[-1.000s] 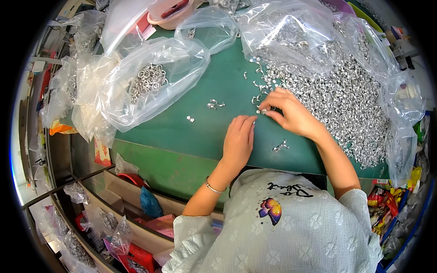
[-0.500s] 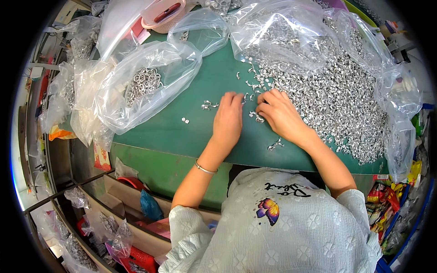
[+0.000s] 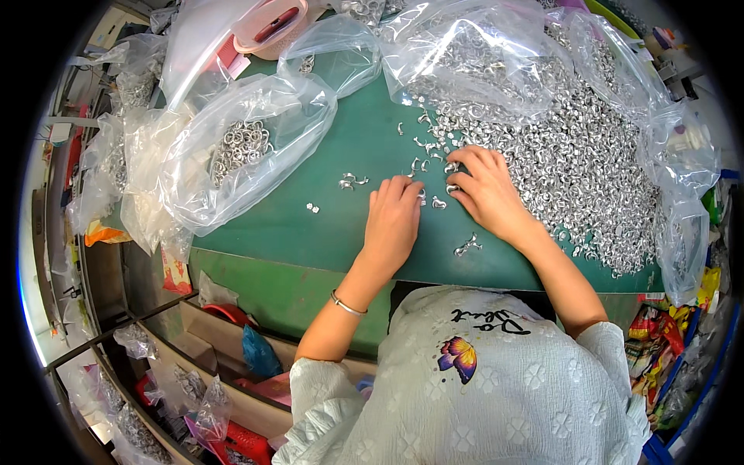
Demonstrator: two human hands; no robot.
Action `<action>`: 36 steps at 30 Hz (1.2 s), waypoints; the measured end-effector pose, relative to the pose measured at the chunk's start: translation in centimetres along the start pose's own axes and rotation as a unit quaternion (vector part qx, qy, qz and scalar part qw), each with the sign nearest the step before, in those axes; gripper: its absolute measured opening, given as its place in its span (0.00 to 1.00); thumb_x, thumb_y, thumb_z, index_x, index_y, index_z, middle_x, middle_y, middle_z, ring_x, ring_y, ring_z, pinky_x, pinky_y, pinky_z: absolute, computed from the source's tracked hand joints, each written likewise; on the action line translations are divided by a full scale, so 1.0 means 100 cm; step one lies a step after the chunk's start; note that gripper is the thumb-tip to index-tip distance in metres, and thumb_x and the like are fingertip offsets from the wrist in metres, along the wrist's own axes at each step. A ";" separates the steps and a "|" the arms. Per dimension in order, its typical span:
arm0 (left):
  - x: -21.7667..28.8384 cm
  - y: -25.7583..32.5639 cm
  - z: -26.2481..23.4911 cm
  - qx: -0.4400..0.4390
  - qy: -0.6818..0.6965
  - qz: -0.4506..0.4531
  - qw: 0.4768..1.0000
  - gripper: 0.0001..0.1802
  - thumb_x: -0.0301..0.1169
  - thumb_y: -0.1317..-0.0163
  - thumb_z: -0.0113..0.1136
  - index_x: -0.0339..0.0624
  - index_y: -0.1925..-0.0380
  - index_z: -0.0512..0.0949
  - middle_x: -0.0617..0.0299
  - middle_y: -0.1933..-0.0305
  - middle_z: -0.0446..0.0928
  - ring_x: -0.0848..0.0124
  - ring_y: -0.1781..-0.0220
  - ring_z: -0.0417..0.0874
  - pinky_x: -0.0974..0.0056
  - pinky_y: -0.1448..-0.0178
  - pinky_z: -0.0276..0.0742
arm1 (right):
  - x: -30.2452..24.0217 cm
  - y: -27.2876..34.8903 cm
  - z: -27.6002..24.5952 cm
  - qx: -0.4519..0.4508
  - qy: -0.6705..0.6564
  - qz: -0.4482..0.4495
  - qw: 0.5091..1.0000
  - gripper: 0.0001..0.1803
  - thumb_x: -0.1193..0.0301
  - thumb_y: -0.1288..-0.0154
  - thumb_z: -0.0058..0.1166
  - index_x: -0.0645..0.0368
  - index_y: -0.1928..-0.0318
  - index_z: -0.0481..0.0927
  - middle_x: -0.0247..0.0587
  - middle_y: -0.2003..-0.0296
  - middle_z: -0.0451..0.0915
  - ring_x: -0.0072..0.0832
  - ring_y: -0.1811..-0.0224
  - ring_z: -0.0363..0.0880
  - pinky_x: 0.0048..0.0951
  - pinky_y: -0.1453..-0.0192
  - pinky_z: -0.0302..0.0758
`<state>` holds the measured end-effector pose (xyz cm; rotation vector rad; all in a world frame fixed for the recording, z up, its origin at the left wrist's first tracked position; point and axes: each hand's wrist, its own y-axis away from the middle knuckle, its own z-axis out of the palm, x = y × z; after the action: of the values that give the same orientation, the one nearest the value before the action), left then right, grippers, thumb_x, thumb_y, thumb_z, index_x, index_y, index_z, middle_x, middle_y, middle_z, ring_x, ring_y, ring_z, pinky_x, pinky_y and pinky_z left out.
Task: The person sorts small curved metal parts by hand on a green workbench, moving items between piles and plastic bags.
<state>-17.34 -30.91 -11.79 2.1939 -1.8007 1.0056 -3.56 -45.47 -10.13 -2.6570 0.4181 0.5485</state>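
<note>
Small curved silver metal parts, clasp-like in shape, lie in a large pile (image 3: 589, 170) at the right of a green tabletop. My left hand (image 3: 394, 221) rests near the table's middle, fingers bent together, with a small silver part (image 3: 422, 197) at the fingertips. At the pile's left edge, my right hand (image 3: 492, 194) is curled, with a silver part (image 3: 452, 188) at the thumb and index tips. One loose part (image 3: 439, 203) lies between the hands. Linked silver pieces (image 3: 468, 246) lie nearer me, and a few more (image 3: 353, 180) sit left of my left hand.
An open clear plastic bag (image 3: 271, 167) with silver rings (image 3: 242, 147) stands at the left. Another clear bag (image 3: 473, 62) drapes over the pile's far side. A pink container (image 3: 271, 35) stands at the back. Below the table's left edge are open compartments (image 3: 225, 364) with bagged parts.
My left hand has drawn back toward me and slightly right. My right hand has shifted a little right and away, its fingers now at the pieces beside the pile.
</note>
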 end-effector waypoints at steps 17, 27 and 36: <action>0.028 0.054 -0.002 -0.007 0.111 -0.078 0.991 0.17 0.18 0.46 0.62 0.35 0.55 0.75 0.52 0.56 0.74 0.54 0.55 0.75 0.55 0.49 0.70 | -0.019 0.016 0.005 -0.094 -0.182 0.001 0.979 0.09 0.75 0.46 0.61 0.58 0.64 0.78 0.37 0.64 0.75 0.36 0.58 0.71 0.34 0.53 0.66; 0.036 0.049 0.009 -0.005 0.095 -0.062 0.993 0.15 0.17 0.46 0.61 0.32 0.57 0.76 0.52 0.52 0.71 0.56 0.54 0.73 0.56 0.49 0.72 | -0.012 0.001 0.001 -0.101 -0.043 -0.002 0.994 0.13 0.75 0.44 0.60 0.58 0.57 0.79 0.38 0.60 0.74 0.35 0.55 0.70 0.35 0.51 0.65; 0.032 0.056 0.000 0.024 0.070 -0.039 0.996 0.13 0.13 0.46 0.57 0.30 0.59 0.77 0.51 0.54 0.74 0.54 0.54 0.75 0.57 0.50 0.73 | -0.009 -0.004 -0.006 -0.054 -0.058 0.007 0.997 0.09 0.75 0.44 0.59 0.59 0.61 0.77 0.39 0.65 0.75 0.38 0.60 0.71 0.36 0.55 0.67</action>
<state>-22.24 -35.09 -11.66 2.1433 -1.6353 1.1666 -4.01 -45.21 -9.17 -2.7089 0.3840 0.7452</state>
